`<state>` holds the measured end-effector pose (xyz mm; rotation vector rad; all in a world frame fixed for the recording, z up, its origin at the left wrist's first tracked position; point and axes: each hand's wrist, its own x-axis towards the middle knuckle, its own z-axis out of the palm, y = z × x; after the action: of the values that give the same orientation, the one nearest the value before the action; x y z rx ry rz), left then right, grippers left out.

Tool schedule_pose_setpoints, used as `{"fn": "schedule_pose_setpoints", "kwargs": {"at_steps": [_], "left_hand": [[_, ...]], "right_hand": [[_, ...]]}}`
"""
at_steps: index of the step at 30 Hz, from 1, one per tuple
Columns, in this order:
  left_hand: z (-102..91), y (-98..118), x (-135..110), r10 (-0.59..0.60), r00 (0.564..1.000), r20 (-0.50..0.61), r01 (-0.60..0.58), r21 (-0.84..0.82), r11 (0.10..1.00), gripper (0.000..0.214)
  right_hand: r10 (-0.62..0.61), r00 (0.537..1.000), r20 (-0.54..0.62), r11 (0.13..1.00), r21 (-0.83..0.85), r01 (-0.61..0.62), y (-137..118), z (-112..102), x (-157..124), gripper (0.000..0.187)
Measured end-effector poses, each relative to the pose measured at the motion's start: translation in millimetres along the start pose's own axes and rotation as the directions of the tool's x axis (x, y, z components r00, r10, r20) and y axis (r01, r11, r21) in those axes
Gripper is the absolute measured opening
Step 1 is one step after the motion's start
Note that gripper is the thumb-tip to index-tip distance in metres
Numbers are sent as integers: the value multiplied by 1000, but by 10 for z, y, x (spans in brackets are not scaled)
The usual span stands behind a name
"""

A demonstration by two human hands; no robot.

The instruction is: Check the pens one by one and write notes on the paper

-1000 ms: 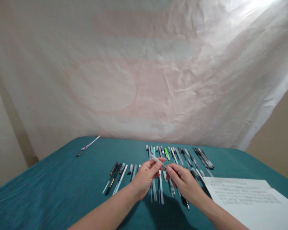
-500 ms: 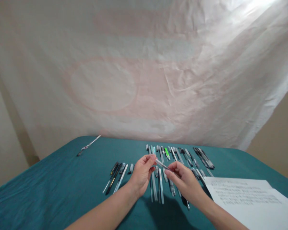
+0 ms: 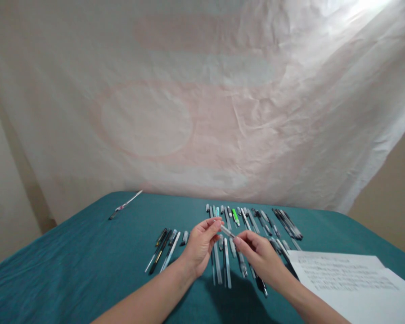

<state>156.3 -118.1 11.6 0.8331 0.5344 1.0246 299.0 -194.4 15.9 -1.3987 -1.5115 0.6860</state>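
Between my two hands a slim, pale translucent pen [image 3: 227, 231] is held above the table, tilted down to the right. My left hand [image 3: 201, 243] pinches its upper left end between thumb and fingers. Around its lower right end my right hand [image 3: 259, 253] is closed, covering that part. Below the hands lie several clear and dark pen parts, among them a light barrel [image 3: 227, 263] and a dark grey piece [image 3: 242, 264]. To the left of my left hand rest black pens [image 3: 161, 252] and a white-and-clear pen piece [image 3: 170, 252].
Behind the hands runs a row of pens and caps, including a bright green one [image 3: 235, 217] and a dark bundle [image 3: 287, 223]. Written paper sheets [image 3: 347, 274] lie at right. A single long pen [image 3: 125, 205] sits far left on the green tablecloth [image 3: 87, 252].
My right hand has shifted slightly right and down along the pen, so a little less of its dark part shows. My left hand keeps nearly the same place.
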Motion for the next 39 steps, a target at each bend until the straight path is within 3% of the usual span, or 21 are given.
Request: {"fn": "schedule_pose_setpoints", "kwargs": {"at_steps": [3, 8, 14, 18, 27, 32, 34, 39], "left_hand": [[5, 7, -2, 4, 1000, 0, -4, 6, 1000, 24], [31, 30, -20, 31, 1000, 4, -31, 11, 999, 25], [64, 94, -34, 26, 999, 31, -26, 8, 1000, 24], [73, 125, -36, 26, 999, 31, -26, 6, 1000, 22], [75, 154, -51, 36, 995, 94, -37, 15, 999, 22], [74, 154, -58, 31, 984, 174, -36, 25, 999, 21], [76, 156, -55, 25, 983, 180, -31, 28, 999, 22], [68, 155, -30, 22, 995, 101, -23, 12, 1000, 25]], "right_hand": [[6, 1000, 16, 1000, -16, -6, 9, 0, 6, 32], [-35, 998, -57, 999, -12, 34, 3, 19, -11, 23], [-29, 1000, -11, 1000, -4, 29, -50, 14, -20, 28], [-40, 998, -48, 999, 29, 41, -32, 32, -19, 24], [-54, 998, -19, 998, -30, 54, -84, 17, -46, 29], [153, 987, 42, 976, 149, -157, -29, 34, -20, 44], [177, 982, 63, 961, 206, -186, -17, 40, -14, 45], [-33, 997, -67, 997, 61, 37, -37, 69, -44, 26]]}}
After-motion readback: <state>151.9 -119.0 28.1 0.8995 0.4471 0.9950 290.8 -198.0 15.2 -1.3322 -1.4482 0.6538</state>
